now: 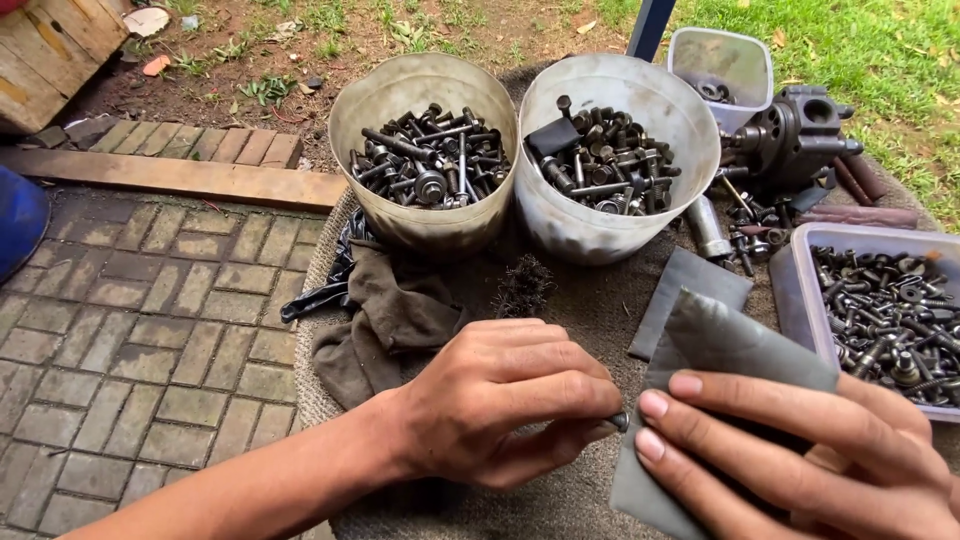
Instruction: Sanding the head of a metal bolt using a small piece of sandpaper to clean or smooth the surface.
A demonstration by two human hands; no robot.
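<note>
My left hand [500,400] pinches a small dark metal part [621,420] between thumb and forefinger, pressed against a grey sheet of sandpaper [720,335]. My right hand [800,450] lies flat on that sheet, fingers straight, holding it down on the brown sackcloth [580,300]. Just beyond the hands lie a second grey sandpaper piece [690,290], a small wire brush [522,285] and a dark rag [390,315].
Two round white buckets [425,220] [610,230] full of dark bolts stand at the back. A clear box of bolts [880,310] sits at right, a dark machine part [795,135] and a small clear tub [722,60] behind it. Brick paving [130,330] lies left.
</note>
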